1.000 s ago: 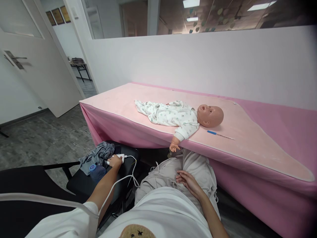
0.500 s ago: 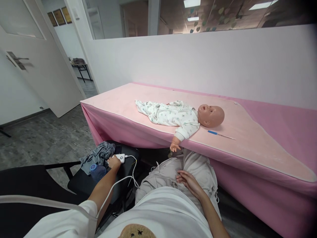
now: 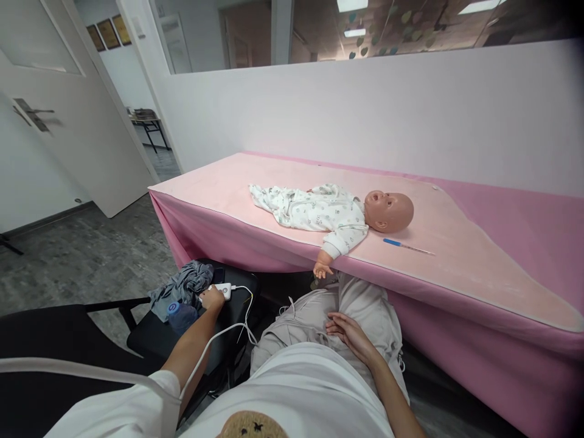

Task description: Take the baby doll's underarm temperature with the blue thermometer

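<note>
My left hand (image 3: 212,298) reaches down to a black chair seat (image 3: 150,337) on my left and is closed on a small white device (image 3: 223,289) with a white cable (image 3: 237,325) running from it. My right hand (image 3: 349,331) rests open and flat on my thigh. A baby doll (image 3: 337,214) in a white patterned sleepsuit lies on its back on the pink-covered table (image 3: 274,243), one arm hanging over the front edge. A thin blue-handled thermometer (image 3: 406,246) lies on the pale pink mat beside the doll's head.
On the chair seat lie a bundle of grey cloth (image 3: 182,286) and a dark blue round item (image 3: 180,313). An open white door (image 3: 59,103) stands at the left over a grey floor. A white wall with a window runs behind the table.
</note>
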Tool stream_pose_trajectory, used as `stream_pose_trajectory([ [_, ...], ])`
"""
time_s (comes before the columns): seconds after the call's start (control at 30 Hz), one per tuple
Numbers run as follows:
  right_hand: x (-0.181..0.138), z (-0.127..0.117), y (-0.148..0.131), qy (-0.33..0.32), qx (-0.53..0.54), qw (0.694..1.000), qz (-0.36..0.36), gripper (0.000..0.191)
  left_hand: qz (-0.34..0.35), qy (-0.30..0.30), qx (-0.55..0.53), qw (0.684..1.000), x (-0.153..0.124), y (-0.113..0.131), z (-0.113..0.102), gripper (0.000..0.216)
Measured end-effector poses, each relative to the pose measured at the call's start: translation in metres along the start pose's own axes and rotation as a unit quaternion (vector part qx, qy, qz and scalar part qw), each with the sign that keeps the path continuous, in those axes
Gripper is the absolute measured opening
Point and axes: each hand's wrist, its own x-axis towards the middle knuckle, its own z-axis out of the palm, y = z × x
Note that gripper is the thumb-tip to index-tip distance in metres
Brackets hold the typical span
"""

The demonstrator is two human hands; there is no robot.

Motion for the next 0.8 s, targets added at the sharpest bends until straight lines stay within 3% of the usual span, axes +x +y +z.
stream_pose_trajectory([
  [0.8,-0.003,0.001,-0.002,0.001,0.002,1.0,0.0,0.018,0.004,-0.057,0.014,0.998,0.017,-0.001,-0.01,0.034],
])
